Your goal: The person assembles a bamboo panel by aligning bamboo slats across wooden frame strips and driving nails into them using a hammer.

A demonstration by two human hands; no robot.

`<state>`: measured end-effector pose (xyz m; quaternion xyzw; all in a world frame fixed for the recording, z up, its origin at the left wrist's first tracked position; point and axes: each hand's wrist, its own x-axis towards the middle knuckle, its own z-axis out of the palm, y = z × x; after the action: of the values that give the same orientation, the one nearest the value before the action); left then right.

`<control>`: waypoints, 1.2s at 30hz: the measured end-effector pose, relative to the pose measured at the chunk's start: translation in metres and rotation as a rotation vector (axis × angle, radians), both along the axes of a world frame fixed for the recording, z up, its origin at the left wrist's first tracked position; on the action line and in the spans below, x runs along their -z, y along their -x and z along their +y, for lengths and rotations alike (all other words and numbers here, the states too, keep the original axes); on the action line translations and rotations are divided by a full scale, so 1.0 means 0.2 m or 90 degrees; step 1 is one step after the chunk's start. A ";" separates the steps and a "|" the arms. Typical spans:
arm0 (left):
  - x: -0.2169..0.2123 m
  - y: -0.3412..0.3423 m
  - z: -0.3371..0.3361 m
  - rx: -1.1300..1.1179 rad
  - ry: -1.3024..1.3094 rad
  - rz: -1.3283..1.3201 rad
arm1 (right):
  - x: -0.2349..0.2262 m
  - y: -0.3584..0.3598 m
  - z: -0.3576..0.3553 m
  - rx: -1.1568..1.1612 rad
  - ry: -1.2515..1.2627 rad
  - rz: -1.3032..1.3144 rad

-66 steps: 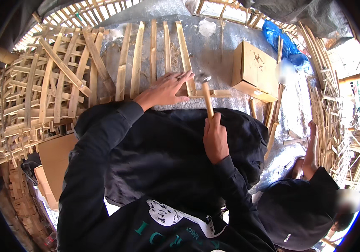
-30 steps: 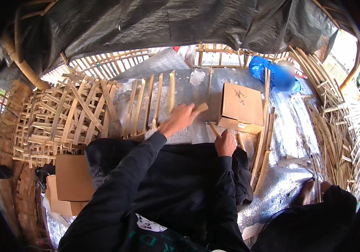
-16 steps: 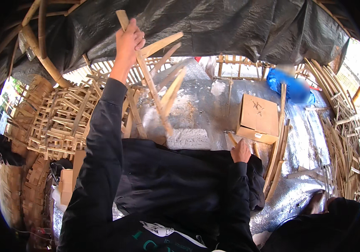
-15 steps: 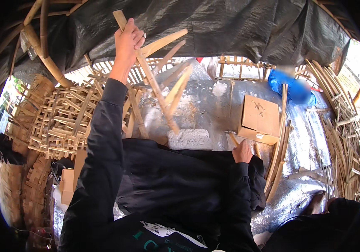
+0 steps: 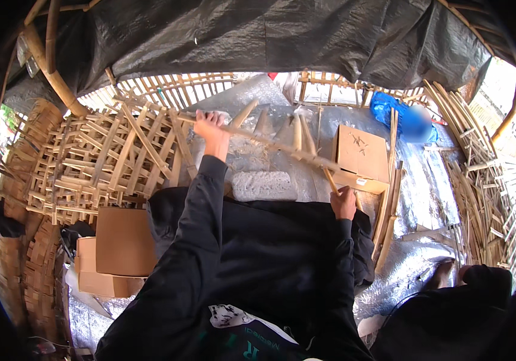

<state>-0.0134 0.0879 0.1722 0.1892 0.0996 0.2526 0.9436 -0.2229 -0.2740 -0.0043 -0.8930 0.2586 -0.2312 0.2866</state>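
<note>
The left hand [image 5: 211, 125] is closed tight on one end of a bamboo slat frame [image 5: 282, 144], up in the mid-top of the pic. The frame is a few thin sticks nailed on a long stick. It now lies low and slanted, going from the left hand down toward the cardboard box [image 5: 360, 157] at right of centre.

What changed: half a sec ago the left hand held that frame way up high, near the black tarp [image 5: 258, 42]. Now the arm has come down & the frame is back near the silver sheet [image 5: 426, 192]. So the lift looks over, and the piece is being set down or turned, I think.

The right hand [image 5: 343, 203] is curled round a short wood handle [image 5: 331, 180], just below the frame's low end. Looks like the hammer from approx 2 sec back, but the head is hidden now, so can't be sure.

A gray block [image 5: 263, 185] sits btwn the two arms. A big pile of finished slat frames [image 5: 95, 162] is at left. More brown boxes [image 5: 119, 246] at lower left.
</note>
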 end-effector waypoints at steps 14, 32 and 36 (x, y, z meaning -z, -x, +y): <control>0.98 0.36 0.26 -0.045 0.103 0.058 | -0.16 0.01 -0.03 -0.048 -0.065 -0.049; 0.83 0.99 0.09 0.282 -0.225 0.388 | -0.35 0.11 0.24 -0.262 -0.015 0.055; 0.50 1.21 0.09 0.118 -0.860 0.176 | -0.37 0.17 0.34 -0.326 -0.055 0.069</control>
<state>-0.2544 0.1067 0.0729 0.7731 0.0234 0.1513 0.6156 -0.2563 -0.2069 0.0701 -0.9273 0.0485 -0.0917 0.3597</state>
